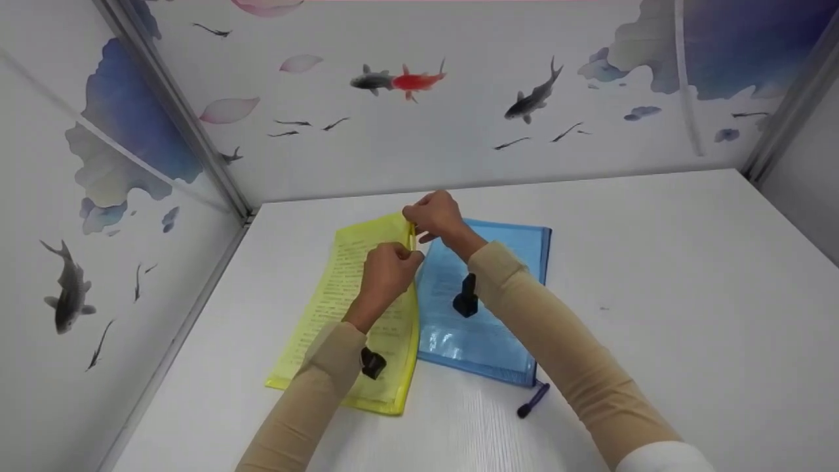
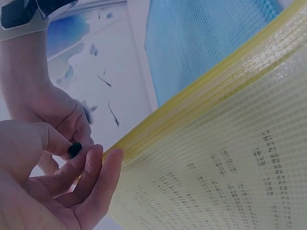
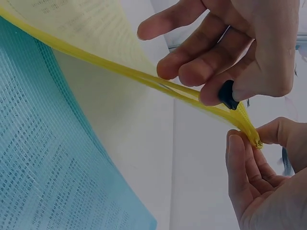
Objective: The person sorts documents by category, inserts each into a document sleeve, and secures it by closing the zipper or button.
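Note:
A yellow mesh zipper pouch (image 1: 334,288) with printed text showing through lies tilted, its right edge raised. At that edge my left hand (image 1: 391,269) pinches a dark zipper pull (image 3: 228,95) between thumb and index finger, the other fingers loosely bent. Beyond it, my right hand (image 1: 436,213) pinches the pouch's far corner (image 3: 258,143). In the right wrist view the two yellow edge strips (image 3: 144,76) part slightly beside the left hand. A blue mesh zipper pouch (image 1: 485,341), also with print showing through, lies flat to the right, partly under the right forearm.
The white table (image 1: 655,295) carries both pouches. A dark blue pull strap (image 1: 534,400) hangs from the blue pouch's near right corner. White walls (image 1: 459,151) painted with fish stand behind and at the left. Black camera mounts (image 1: 373,364) sit on the wrists.

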The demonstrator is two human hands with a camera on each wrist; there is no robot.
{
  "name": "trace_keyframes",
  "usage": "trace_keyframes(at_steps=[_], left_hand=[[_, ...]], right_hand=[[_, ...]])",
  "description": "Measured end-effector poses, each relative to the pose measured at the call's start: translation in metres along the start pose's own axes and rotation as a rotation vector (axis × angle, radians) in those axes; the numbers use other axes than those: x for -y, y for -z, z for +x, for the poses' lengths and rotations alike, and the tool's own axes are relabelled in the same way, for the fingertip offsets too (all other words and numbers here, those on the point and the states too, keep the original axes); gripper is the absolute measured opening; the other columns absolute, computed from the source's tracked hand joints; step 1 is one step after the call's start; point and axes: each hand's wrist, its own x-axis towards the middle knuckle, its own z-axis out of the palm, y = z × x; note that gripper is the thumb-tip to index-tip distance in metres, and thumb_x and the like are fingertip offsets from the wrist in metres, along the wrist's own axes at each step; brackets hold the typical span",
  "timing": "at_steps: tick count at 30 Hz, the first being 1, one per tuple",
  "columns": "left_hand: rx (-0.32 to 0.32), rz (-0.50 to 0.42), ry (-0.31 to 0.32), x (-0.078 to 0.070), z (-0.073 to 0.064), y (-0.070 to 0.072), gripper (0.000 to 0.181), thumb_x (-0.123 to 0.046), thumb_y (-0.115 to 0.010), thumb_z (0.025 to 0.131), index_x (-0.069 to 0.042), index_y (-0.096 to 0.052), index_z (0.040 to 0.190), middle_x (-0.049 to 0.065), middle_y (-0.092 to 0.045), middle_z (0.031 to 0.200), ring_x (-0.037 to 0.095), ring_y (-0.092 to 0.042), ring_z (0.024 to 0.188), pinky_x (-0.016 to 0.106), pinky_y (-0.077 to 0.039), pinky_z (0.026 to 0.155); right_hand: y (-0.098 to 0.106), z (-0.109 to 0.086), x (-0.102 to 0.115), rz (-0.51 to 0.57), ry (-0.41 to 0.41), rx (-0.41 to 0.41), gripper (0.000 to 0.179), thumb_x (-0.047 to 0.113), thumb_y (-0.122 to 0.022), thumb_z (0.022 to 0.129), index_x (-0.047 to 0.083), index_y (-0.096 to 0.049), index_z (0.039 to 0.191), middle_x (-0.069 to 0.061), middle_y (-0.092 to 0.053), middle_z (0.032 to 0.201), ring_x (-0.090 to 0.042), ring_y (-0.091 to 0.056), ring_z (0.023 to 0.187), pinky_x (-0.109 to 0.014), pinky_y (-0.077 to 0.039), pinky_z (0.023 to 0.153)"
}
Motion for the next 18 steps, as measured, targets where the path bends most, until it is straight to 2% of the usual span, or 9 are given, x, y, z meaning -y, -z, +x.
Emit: trace_keyframes(at_steps=[5,10,15,18], left_hand=[[-0.017,0.000,0.016,0.002,-0.002,-0.001,0.028,-0.022,-0.060,0.094,-0.010,-0.059,0.069,-0.003,-0.046,0.054,0.010,-0.043,0.048,0.022,-0.034,0.046],[-0.044,0.046,0.039,0.004,-0.005,-0.003,0.026,-0.024,-0.060,0.094,-0.008,-0.061,0.074,-0.002,-0.048,0.059,0.011,-0.045,0.052,0.022,-0.035,0.048],[-0.030,0.080,0.073,0.006,-0.010,-0.003,0.025,-0.027,-0.060,0.096,-0.007,-0.065,0.081,-0.001,-0.051,0.065,0.012,-0.049,0.059,0.022,-0.037,0.052],[-0.035,0.081,0.094,0.010,-0.015,-0.001,0.025,-0.026,-0.061,0.096,-0.007,-0.066,0.080,-0.001,-0.051,0.065,0.012,-0.049,0.059,0.022,-0.037,0.053]], right_hand=[[-0.002,0.001,0.000,0.017,-0.019,-0.002,0.030,0.024,-0.063,0.095,0.000,-0.073,0.109,-0.014,-0.075,0.104,-0.022,-0.075,0.088,-0.030,-0.063,0.070],[-0.006,0.002,-0.002,0.047,-0.026,-0.020,0.030,0.024,-0.062,0.096,-0.001,-0.074,0.108,-0.015,-0.076,0.103,-0.022,-0.076,0.088,-0.031,-0.063,0.072],[-0.012,0.003,-0.006,0.057,-0.044,-0.016,0.029,0.024,-0.062,0.096,0.000,-0.073,0.109,-0.014,-0.075,0.102,-0.021,-0.076,0.087,-0.032,-0.063,0.073],[-0.014,0.004,-0.006,0.082,-0.034,-0.005,0.030,0.024,-0.062,0.096,0.000,-0.072,0.110,-0.014,-0.075,0.103,-0.022,-0.076,0.087,-0.031,-0.063,0.072]])
